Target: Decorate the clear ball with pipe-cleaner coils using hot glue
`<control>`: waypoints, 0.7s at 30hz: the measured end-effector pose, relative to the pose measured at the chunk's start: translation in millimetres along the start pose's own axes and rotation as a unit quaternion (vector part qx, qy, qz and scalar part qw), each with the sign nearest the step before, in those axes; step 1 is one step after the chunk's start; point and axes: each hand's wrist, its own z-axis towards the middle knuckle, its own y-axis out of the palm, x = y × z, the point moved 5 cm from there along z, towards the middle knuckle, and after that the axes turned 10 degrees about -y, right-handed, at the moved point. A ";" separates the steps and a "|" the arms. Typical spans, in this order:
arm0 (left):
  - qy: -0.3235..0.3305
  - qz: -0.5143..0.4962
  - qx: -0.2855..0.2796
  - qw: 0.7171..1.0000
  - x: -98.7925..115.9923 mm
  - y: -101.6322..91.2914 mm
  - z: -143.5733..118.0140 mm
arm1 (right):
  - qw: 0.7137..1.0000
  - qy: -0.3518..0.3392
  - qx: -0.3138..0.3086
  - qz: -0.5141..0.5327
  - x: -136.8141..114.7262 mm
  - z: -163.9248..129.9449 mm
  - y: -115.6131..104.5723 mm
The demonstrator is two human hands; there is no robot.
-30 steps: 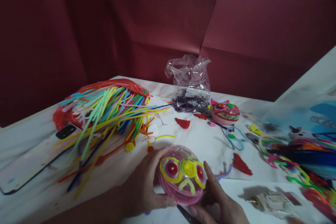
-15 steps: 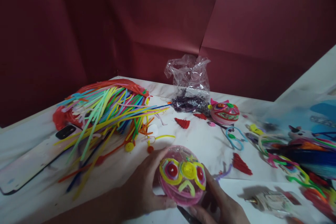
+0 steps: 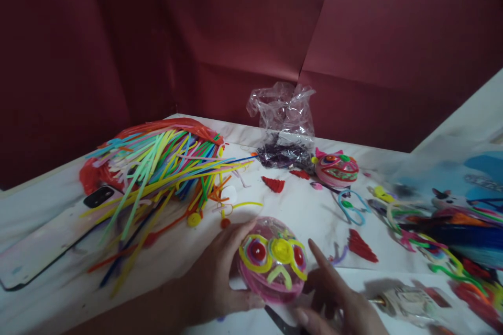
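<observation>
A round pink, see-through plastic case (image 3: 271, 290) bears a face of pipe cleaners, with red eyes ringed in yellow, a yellow coil between them and a pale yellow bent piece below. My left hand (image 3: 214, 272) grips its left side, thumb low and fingers round the back. My right hand (image 3: 334, 293) is just to its right, index finger stretched out and thumb apart from it, with a small gap to the case. Beneath the case shows a dark pointed blade-like thing (image 3: 277, 319), its other end hidden near my right thumb.
Colourful pipe cleaners (image 3: 168, 157) are heaped at left beside a phone (image 3: 51, 241). At the back stand a clear plastic bag (image 3: 286, 131) and a second decorated case (image 3: 337, 170). Red zigzag pieces (image 3: 361, 246) lie about. A glue gun-like tool (image 3: 408, 303) lies at right.
My right hand has come off the right side of the case and shifted slightly right, its index finger now straightened. My left hand keeps its hold, and the case barely moved.
</observation>
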 end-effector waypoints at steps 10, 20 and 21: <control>0.000 -0.006 0.001 1.000 -3.2 2.3 0.8 | 0.844 0.163 -0.178 -0.479 65.0 101.2 -103.0; -0.031 -0.020 -0.004 0.999 -5.6 1.7 1.5 | 0.862 0.091 -0.172 -0.468 117.6 149.3 -108.9; -0.030 -0.026 -0.005 0.999 -5.9 1.9 1.4 | 0.862 0.098 -0.168 -0.469 124.6 144.5 -114.2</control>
